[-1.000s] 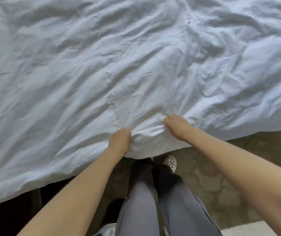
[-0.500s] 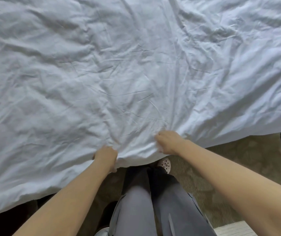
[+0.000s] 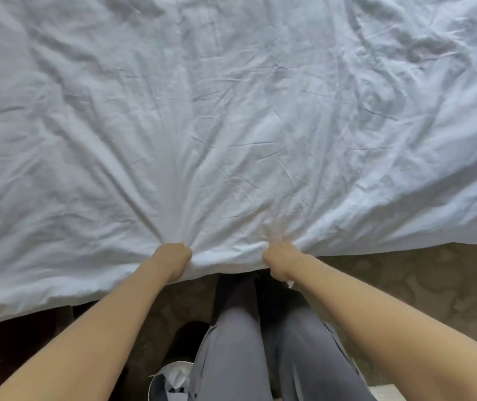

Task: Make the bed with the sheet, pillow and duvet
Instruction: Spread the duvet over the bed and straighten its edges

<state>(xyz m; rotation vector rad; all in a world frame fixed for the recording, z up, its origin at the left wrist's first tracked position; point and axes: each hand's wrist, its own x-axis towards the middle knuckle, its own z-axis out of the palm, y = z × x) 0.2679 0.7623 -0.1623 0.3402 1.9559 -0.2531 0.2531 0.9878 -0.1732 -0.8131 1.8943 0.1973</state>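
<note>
The left hand (image 3: 173,260) and right hand (image 3: 282,263) drag the duvet (image 3: 231,125) toward the body by its near hem.
Each grip is clamped on a bunch of hem, the two near each other at 6 o'clock. Since a second ago slack wrinkles have drawn into creases fanning toward 12, so the pull is probably squaring it. It lies spread from 9 through 12 to 3, hem running 8 to 3; its long axis cannot be told.

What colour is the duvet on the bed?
The duvet is plain white, seen in the head view.
</note>
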